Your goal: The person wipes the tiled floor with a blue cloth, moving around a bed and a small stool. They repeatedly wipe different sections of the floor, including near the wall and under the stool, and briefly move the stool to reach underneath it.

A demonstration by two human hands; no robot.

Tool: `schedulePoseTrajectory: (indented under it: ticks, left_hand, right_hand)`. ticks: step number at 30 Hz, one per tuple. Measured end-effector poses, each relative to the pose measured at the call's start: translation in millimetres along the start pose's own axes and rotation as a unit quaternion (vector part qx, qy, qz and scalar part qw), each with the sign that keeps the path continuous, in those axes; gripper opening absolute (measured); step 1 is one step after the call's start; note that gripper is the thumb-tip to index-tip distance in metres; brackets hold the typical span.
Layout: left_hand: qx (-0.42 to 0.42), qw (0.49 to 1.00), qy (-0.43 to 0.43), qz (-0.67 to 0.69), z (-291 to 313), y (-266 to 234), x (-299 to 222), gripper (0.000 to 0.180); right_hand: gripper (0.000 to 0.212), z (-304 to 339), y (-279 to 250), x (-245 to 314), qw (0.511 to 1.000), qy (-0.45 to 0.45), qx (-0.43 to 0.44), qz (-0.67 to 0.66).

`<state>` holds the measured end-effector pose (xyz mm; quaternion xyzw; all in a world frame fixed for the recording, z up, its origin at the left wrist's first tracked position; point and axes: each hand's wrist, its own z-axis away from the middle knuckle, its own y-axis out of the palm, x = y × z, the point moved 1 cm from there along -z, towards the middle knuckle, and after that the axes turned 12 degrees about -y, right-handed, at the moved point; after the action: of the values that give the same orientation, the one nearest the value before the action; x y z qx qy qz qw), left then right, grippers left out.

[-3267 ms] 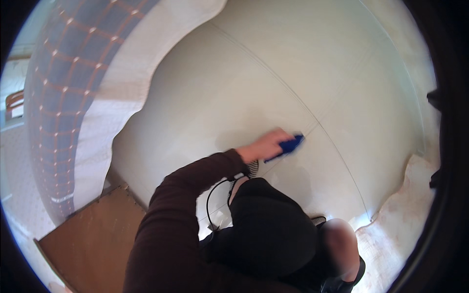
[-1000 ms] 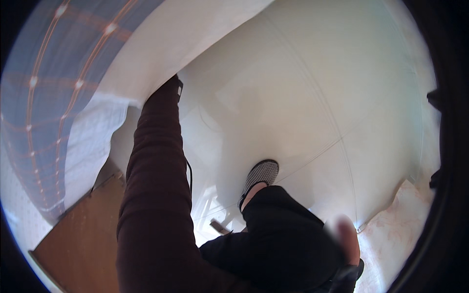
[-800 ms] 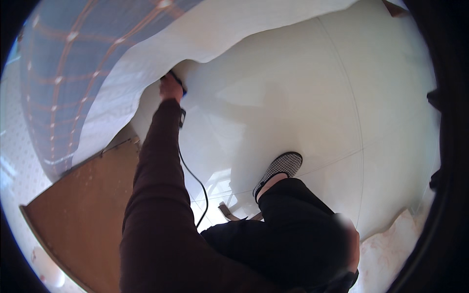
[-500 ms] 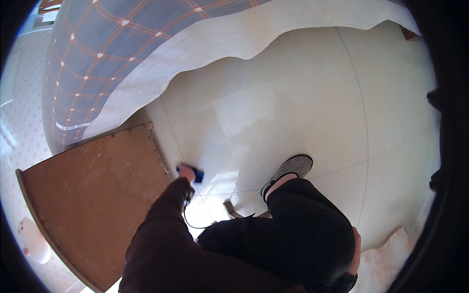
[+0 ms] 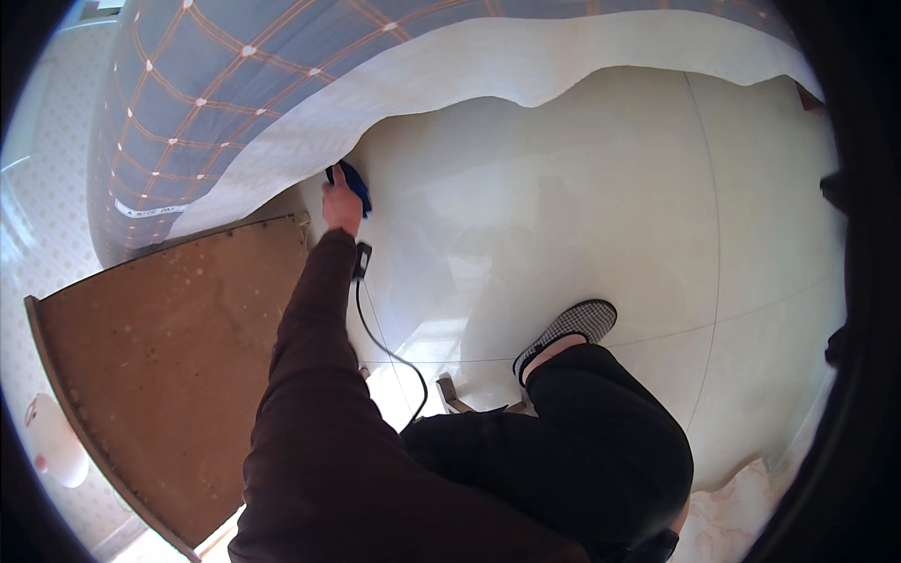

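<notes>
My left hand [image 5: 340, 205] reaches far out and presses a dark blue cloth [image 5: 356, 185] on the tiled floor. Its fingers are closed over the cloth, right beside the hanging white edge of the bed cover [image 5: 310, 150]. A small black device [image 5: 363, 260] sits at that wrist, with a black cable [image 5: 387, 345] running back towards me. Only a sliver of my right hand [image 5: 681, 518] shows at the lower right, behind my bent leg in black trousers. The fingers of that hand are hidden.
A brown wooden board-like panel [image 5: 169, 366] with a curved edge stands at the left, close to my left arm. My foot wears a checked slipper [image 5: 589, 321] on the glossy floor [image 5: 582, 216]. Pale patterned fabric [image 5: 737, 516] lies at the lower right.
My left hand has slid the blue cloth away from me across the floor, up to the bed cover's edge. My right hand shows less beside the leg.
</notes>
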<state>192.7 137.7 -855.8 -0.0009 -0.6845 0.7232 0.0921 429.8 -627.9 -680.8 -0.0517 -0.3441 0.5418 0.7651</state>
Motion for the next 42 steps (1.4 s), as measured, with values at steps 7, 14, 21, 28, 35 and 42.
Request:
schedulePoseTrajectory:
  ticks: [7,14,21,28,35,42]
  left_hand:
    - [0.034,0.995,-0.045,-0.081,-54,31,28,0.049]
    - [0.080,0.990,-0.115,0.023,31,56,69,0.059]
    - [0.332,0.910,-0.247,-0.011,220,70,204,0.060]
    - [0.378,0.888,0.000,-0.263,277,99,224,0.061]
    - [0.121,0.990,-0.071,0.016,192,64,71,0.054]
    - [0.133,0.964,0.213,0.089,218,35,-149,0.074]
  right_hand:
    - [0.013,-7,6,14,0.999,0.031,0.003,0.025]
    - [0.013,-7,3,16,0.999,0.038,0.007,0.027]
    - [0.013,-3,1,17,1.000,0.019,0.006,0.015]
    - [0.014,14,3,16,1.000,0.003,-0.009,-0.023]
    - [0.016,38,3,18,0.996,-0.014,-0.025,-0.081]
    - [0.018,56,3,9,0.986,-0.017,-0.049,-0.157]
